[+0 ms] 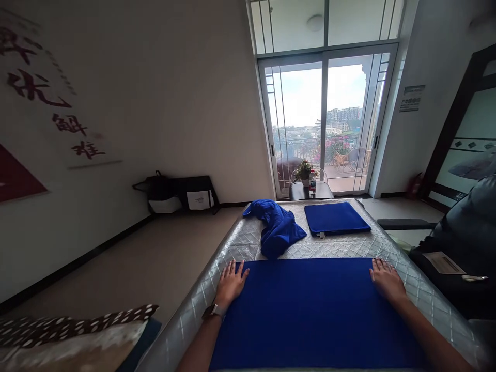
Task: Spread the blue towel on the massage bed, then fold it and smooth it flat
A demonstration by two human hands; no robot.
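Observation:
A large blue cloth (306, 315) lies spread flat on a silver quilted mattress (238, 243). My left hand (231, 283) rests open on the cloth's far left corner, fingers slightly apart; a watch is on that wrist. At the far right corner my right hand (386, 279) also lies flat, fingers stretched out. Beyond the cloth's far edge sits a crumpled blue cloth (277, 230) on the left. Beside it on the right is a folded blue cloth (336, 217) with a small white tag on its near edge.
A small table (300, 192) with a potted plant (304, 171) and a bottle (312, 182) stands behind the mattress, before sliding glass doors (324, 119). Bags (163, 196) lean by the left wall. Pillows (93, 341) lie at lower left. A dark chair (470, 227) is at right.

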